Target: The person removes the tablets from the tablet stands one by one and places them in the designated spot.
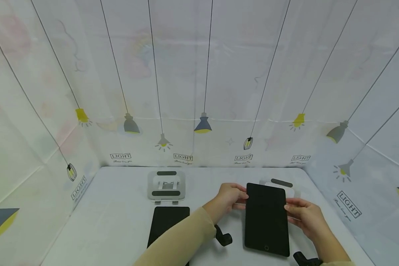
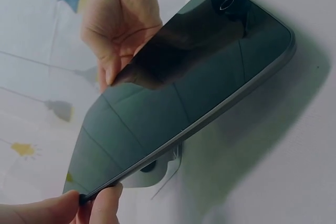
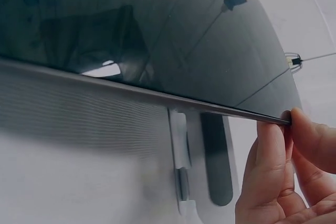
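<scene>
A black tablet (image 1: 266, 221) is held up off the white table, screen toward me, its home button at the lower end. My left hand (image 1: 228, 199) pinches its left edge near the upper corner; thumb and finger of that left hand (image 2: 44, 211) show in the left wrist view. On the opposite edge my right hand (image 1: 306, 216) grips with thumb in front and fingers behind, and the right wrist view shows this right hand (image 3: 286, 177) pinching the rim. Behind the tablet, partly hidden, lies a white stand (image 1: 288, 191) with dark grey pads.
A second grey-white stand (image 1: 166, 185) with dark pads lies at the back left of the table (image 1: 113, 210). Below it rests another black tablet (image 1: 169, 220), partly covered by my left sleeve (image 1: 183, 236). A lamp-patterned curtain (image 1: 179, 74) encloses the back and sides.
</scene>
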Demonstrator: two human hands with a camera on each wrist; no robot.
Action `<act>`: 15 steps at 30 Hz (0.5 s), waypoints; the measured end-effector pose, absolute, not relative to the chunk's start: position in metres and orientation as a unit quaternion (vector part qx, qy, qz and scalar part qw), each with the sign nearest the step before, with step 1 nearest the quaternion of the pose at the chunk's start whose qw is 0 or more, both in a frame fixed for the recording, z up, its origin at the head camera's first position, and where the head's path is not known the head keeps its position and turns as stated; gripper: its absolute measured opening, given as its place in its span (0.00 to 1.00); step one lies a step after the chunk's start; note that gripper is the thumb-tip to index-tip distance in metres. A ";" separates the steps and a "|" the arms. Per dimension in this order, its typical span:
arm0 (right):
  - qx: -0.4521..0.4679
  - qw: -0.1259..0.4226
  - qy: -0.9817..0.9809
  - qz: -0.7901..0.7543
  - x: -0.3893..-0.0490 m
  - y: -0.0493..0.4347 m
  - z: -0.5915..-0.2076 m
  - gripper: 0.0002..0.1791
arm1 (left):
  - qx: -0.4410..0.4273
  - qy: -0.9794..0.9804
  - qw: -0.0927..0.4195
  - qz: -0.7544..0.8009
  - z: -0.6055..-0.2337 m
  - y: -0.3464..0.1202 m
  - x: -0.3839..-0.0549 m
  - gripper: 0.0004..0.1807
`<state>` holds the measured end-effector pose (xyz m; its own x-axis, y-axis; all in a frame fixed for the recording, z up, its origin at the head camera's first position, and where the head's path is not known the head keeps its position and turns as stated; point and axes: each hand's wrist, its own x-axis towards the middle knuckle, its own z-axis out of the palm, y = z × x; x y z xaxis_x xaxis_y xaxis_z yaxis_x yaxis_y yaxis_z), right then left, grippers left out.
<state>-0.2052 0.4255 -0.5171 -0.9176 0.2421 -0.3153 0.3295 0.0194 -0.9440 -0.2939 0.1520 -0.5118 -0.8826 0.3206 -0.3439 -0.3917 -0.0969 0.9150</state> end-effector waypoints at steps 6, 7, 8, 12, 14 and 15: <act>0.200 0.038 0.708 -0.676 -0.201 0.423 -0.524 0.11 | -0.037 0.638 0.243 0.730 -0.518 0.150 -0.290 0.11; 0.200 0.040 0.707 -0.677 -0.201 0.423 -0.525 0.11 | -0.036 0.640 0.244 0.728 -0.520 0.150 -0.289 0.11; 0.202 0.039 0.706 -0.678 -0.200 0.422 -0.525 0.11 | -0.037 0.640 0.245 0.727 -0.521 0.150 -0.289 0.11; 0.209 0.042 0.704 -0.678 -0.198 0.419 -0.527 0.12 | -0.037 0.640 0.247 0.727 -0.526 0.149 -0.287 0.11; 0.211 0.044 0.704 -0.676 -0.197 0.418 -0.528 0.11 | -0.038 0.640 0.247 0.726 -0.528 0.149 -0.285 0.11; 0.212 0.046 0.704 -0.676 -0.196 0.417 -0.529 0.11 | -0.038 0.641 0.247 0.726 -0.529 0.148 -0.284 0.11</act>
